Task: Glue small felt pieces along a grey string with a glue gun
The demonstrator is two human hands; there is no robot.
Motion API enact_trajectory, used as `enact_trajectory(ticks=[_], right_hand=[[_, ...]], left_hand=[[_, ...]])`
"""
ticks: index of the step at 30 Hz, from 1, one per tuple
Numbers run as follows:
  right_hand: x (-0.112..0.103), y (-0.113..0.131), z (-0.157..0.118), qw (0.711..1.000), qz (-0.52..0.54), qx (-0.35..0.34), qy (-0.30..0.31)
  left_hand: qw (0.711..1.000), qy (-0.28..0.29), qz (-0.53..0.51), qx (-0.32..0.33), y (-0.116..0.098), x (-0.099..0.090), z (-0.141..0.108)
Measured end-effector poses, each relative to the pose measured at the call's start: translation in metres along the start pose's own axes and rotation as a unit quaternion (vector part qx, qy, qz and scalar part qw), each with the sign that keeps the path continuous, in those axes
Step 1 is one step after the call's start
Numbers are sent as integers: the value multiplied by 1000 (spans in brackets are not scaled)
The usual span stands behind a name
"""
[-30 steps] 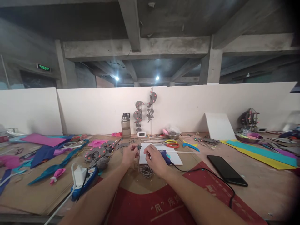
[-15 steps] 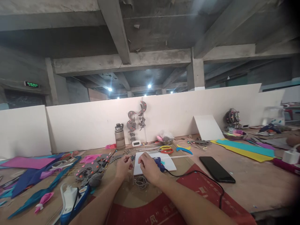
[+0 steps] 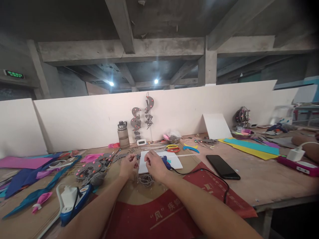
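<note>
My left hand [image 3: 128,167] is closed in a pinch at the left edge of a white board [image 3: 177,163]. A small dark grey piece [image 3: 138,156] shows by its fingertips, but whether they hold it is unclear. Over the board's left part, my right hand [image 3: 156,165] has its fingers bent down and together; anything in them is hidden. A tangle of grey cord [image 3: 146,180] lies just below, between the hands. Beside the right hand a blue glue gun [image 3: 165,162], partly covered, rests on the board with its black cable running right.
Grey felt pieces with orange dots [image 3: 93,166] and a blue power strip [image 3: 74,205] lie left. Scissors [image 3: 173,148] and a bottle [image 3: 123,135] stand behind the board. A phone [image 3: 223,167] lies right. Another person's arm [image 3: 305,142] shows at far right.
The view has tilted down and shifted slightly, so everything sits higher in the picture. Both hands stay close together over the board's left side, with little other movement.
</note>
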State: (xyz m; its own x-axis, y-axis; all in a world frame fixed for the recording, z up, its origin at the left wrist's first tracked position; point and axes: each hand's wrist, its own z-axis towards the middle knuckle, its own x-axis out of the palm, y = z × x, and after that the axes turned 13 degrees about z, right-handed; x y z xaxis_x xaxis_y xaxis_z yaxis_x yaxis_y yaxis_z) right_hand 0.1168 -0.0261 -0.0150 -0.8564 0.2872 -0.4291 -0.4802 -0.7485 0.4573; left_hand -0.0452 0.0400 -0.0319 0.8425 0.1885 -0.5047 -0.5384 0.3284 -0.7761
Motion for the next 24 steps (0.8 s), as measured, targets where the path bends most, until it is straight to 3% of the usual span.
enact_trajectory(ticks=[24], right_hand=[[-2,-7,0,1000,14,-10,-2]], left_hand=[[999,0,-39,8,-5,1,-4]])
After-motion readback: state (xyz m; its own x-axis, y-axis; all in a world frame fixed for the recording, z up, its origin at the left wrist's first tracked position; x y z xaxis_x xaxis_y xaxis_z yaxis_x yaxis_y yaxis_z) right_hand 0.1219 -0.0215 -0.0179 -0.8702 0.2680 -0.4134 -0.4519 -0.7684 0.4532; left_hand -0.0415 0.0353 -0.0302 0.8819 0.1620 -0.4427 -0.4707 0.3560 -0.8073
